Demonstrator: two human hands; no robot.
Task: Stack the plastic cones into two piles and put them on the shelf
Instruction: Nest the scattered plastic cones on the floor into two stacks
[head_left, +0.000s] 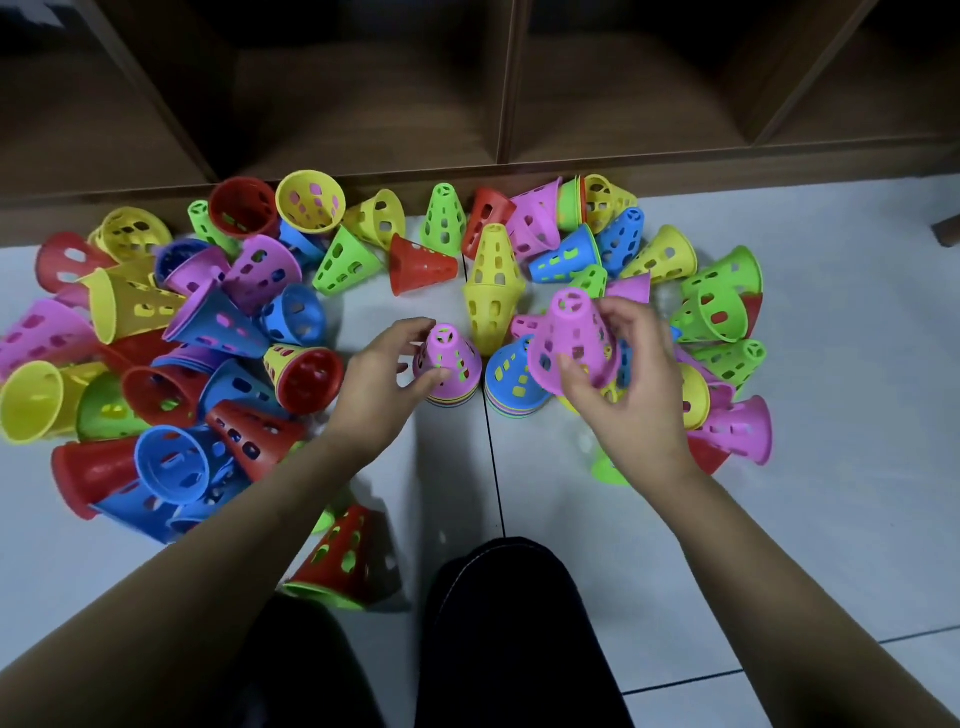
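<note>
The left hand (382, 376) curls its fingers and thumb around the pink-topped pile (448, 364), which stands on the floor (561, 483). The right hand (631, 384) grips a tilted pink cone (569, 338) just above the blue-topped pile (511, 382). Loose cones (218, 322) lie scattered on both sides, in front of the shelf (363, 130).

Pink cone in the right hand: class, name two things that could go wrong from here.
1. The pink cone is held tilted in the right hand; set down askew on the blue-topped pile, it may jam or tip it.
2. The two piles stand close, the left pile gripped by the left hand; a knock could topple both.
</note>
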